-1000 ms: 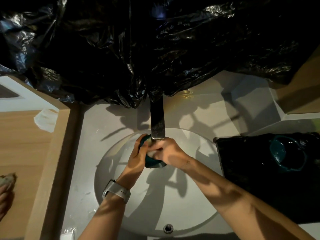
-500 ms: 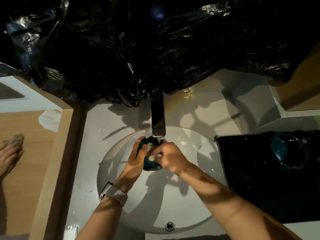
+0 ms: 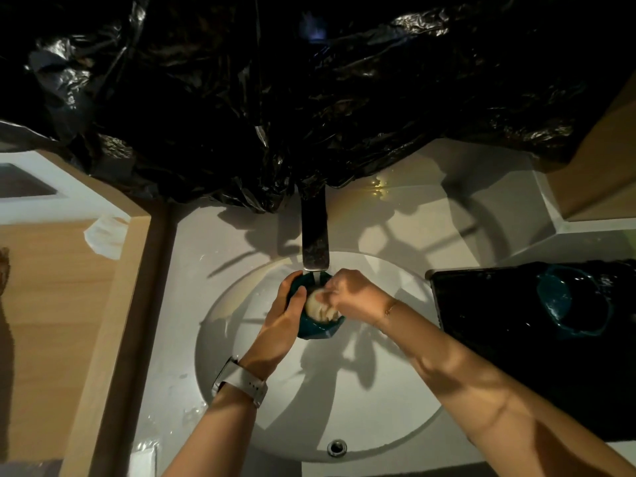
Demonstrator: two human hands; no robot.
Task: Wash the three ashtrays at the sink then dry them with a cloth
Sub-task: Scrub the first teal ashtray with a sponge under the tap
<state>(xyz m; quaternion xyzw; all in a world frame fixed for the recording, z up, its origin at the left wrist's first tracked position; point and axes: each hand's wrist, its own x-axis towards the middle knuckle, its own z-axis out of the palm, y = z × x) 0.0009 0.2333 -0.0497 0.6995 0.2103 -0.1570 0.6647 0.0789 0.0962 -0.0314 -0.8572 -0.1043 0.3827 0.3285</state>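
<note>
My left hand (image 3: 282, 316) grips a teal ashtray (image 3: 318, 328) from its left side, over the round white sink (image 3: 275, 407), right under the spout of the dark tap (image 3: 315, 239). Water runs from the spout into the ashtray. My right hand (image 3: 354, 297) presses a pale sponge (image 3: 318, 309) into the ashtray's bowl. A second teal ashtray (image 3: 568, 301) lies on a dark tray (image 3: 499, 321) to the right of the sink. A third ashtray is not visible.
Black plastic sheeting (image 3: 309, 98) hangs over the wall behind the tap. A wooden counter (image 3: 51, 304) with a white scrap (image 3: 103, 235) on it runs along the left. The sink's overflow hole (image 3: 336, 446) is at the near rim. A white ledge (image 3: 568, 218) stands at the back right.
The pale sponge now shows inside the ashtray as my right hand has shifted over it. The foot seen on the left floor has moved almost out of view.
</note>
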